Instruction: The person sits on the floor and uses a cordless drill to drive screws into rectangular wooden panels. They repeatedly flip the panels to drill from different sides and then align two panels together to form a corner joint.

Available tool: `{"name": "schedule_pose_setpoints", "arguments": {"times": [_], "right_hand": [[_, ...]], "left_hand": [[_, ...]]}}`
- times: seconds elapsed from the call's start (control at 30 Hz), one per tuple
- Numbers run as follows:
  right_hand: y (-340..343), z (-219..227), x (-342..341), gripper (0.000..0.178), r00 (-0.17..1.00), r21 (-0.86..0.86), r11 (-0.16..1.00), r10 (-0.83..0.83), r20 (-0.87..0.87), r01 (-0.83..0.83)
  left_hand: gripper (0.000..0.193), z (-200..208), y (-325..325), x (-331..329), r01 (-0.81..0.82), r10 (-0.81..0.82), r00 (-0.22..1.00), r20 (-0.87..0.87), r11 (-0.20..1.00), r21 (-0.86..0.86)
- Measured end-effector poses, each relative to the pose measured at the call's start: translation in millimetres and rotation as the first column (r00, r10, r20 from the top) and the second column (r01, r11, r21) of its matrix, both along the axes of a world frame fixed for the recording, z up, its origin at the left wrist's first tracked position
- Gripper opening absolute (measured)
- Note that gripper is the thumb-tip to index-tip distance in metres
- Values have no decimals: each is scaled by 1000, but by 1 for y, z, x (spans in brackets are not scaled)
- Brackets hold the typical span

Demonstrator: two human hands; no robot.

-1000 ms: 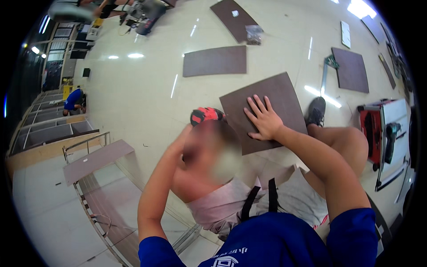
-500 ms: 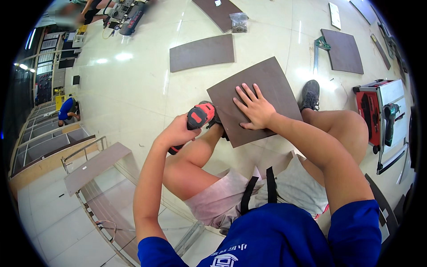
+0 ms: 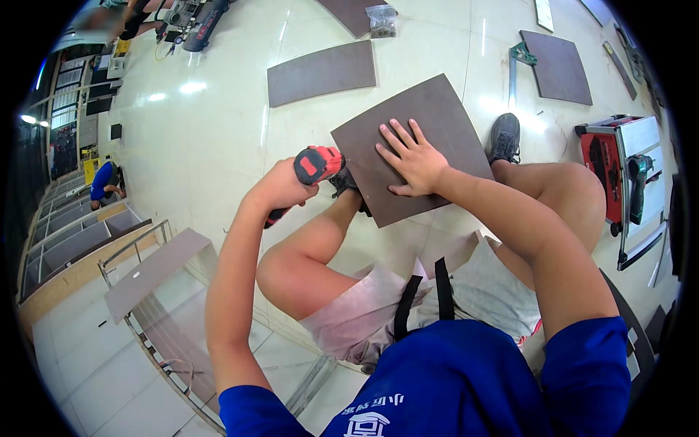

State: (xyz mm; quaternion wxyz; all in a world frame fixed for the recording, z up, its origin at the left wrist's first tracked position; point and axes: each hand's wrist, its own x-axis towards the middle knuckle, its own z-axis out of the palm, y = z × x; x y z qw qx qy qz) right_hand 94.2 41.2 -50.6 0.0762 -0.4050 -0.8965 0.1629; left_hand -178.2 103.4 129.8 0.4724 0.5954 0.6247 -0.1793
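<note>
My left hand (image 3: 280, 182) is wrapped around the grip of a red and black cordless drill (image 3: 319, 164). The drill's nose points right, at the left edge of a dark brown square panel (image 3: 444, 109); whether its bit touches the edge I cannot tell. My right hand (image 3: 413, 159) lies flat on the panel's upper face with the fingers spread. The panel sits tilted between my lower legs, and it partly covers my left shoe (image 3: 344, 183). My right shoe (image 3: 505, 137) is just beyond its right corner.
Brown boards (image 3: 320, 73) lie ahead, one beside a clear bag of small hardware (image 3: 381, 22). A green-handled square (image 3: 521, 54) touches another board (image 3: 556, 67). At right stands a red toolbox (image 3: 601, 171) with a green power tool (image 3: 638, 188). Metal-framed furniture (image 3: 164, 269) is at left; two people work farther off.
The drill and my left hand have shifted slightly up and left in view, along with the panel and surroundings. My right hand stays pressed on the panel.
</note>
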Motion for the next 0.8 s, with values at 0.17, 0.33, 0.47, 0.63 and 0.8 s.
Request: {"name": "schedule_pose_setpoints", "arguments": {"times": [0.17,0.33,0.47,0.63,0.8], "right_hand": [[0,2,1,91,1000,10,1000,-6,26,6],[0,0,2,90,1000,-1,1000,-6,-6,6],[-1,2,1,90,1000,-3,1000,-5,-4,5],[-1,0,2,90,1000,-3,1000,-9,-10,8],[0,1,3,89,1000,-3,1000,-8,-4,8]], "left_hand": [[27,-5,13,6,125,-127,992,-16,988,-94],[20,-5,13,-1,66,-67,998,-19,996,-58],[26,-5,11,-5,41,-43,999,-9,993,-107],[29,-8,13,-5,66,-73,996,-48,989,-133],[28,-9,10,-7,81,-90,994,-63,987,-135]]}}
